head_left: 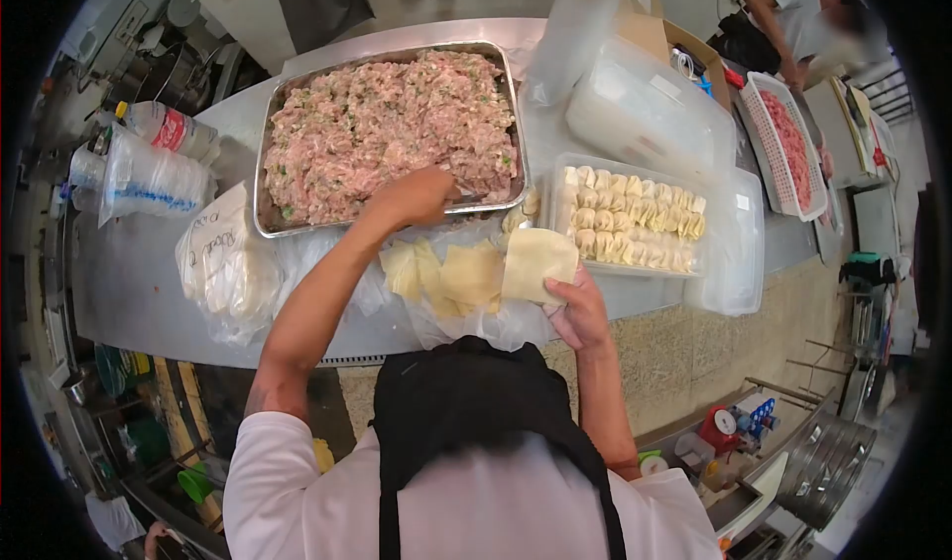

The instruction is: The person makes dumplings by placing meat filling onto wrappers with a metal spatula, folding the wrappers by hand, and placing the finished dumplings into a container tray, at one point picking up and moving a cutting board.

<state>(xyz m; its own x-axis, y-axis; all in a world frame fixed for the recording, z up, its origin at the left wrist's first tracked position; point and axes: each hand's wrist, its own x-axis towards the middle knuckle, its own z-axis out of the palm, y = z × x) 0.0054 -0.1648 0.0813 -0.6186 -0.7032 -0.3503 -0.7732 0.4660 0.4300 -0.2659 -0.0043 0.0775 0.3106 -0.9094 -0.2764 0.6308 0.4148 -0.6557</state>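
My right hand (579, 309) pinches a square, pale yellow dumpling wrapper (539, 265) between thumb and fingers, over the front of the table. At the near edge of a metal tray (261, 188) my left hand (416, 199) reaches into the raw minced meat filling (387, 124), which is flecked with green. Its fingers are curled, and I cannot make out what they grip. Between the hands, more wrappers (470, 273) lie loose on clear plastic. Rows of folded dumplings (635, 203) fill a clear plastic container (635, 265) just beyond my right hand.
Lidded plastic boxes (650, 99) stand behind the dumplings. At left are a bagged wrapper stack (233, 267), bagged plastic cups (149, 178) and a soda bottle (174, 128). On the far right a co-worker (793, 14) stands by a white basket (818, 198) of meat.
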